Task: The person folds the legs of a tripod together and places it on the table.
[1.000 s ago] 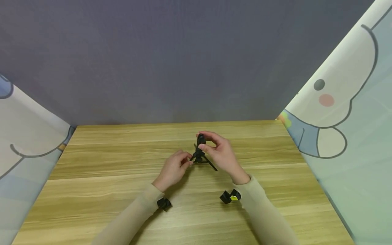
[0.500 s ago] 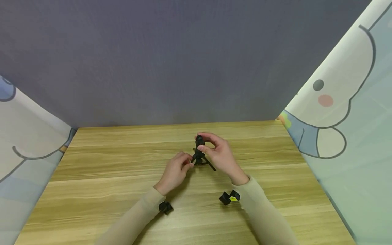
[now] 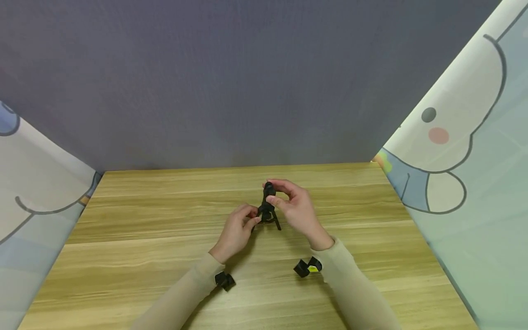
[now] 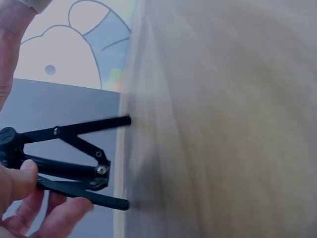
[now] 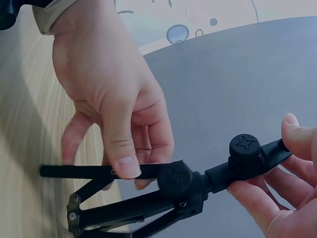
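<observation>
I hold a black tripod [image 3: 266, 208], legs down, toward the far edge of the bench [image 3: 123, 261], near midway between its sides, my left hand [image 3: 235, 229] pinching one leg [image 5: 74, 171], my right hand [image 3: 302, 211] gripping the upper end [image 5: 272, 154]. The right wrist view shows a star-marked knob [image 5: 245, 148], indistinct from the head view.

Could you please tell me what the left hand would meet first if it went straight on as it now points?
Probably the center column of the mini tripod: the left hand, pinching one leg, points toward it in the head view, though depth is unclear.
</observation>
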`<action>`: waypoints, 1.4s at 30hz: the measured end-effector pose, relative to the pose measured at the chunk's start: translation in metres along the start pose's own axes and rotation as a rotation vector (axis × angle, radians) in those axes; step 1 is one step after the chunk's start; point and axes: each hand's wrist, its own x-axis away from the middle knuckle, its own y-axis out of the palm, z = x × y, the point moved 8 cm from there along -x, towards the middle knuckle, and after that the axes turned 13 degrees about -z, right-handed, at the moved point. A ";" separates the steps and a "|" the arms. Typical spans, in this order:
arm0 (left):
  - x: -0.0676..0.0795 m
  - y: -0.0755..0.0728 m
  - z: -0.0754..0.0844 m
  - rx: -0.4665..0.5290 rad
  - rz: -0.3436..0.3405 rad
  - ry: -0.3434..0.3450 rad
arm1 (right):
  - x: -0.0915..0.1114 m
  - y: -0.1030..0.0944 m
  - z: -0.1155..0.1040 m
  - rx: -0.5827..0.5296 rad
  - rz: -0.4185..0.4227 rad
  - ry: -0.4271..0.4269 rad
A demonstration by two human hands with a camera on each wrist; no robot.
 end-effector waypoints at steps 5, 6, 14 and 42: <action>0.001 -0.002 -0.005 0.078 0.036 0.024 | -0.002 0.002 0.000 -0.004 0.007 -0.018; 0.001 -0.002 -0.005 0.091 0.039 0.031 | -0.002 0.002 0.000 -0.003 0.006 -0.020; -0.004 -0.001 -0.010 0.137 0.021 0.051 | -0.002 0.003 0.000 -0.026 -0.002 -0.019; -0.005 -0.004 -0.011 0.170 -0.021 0.000 | 0.016 -0.011 0.029 -0.161 -0.030 0.010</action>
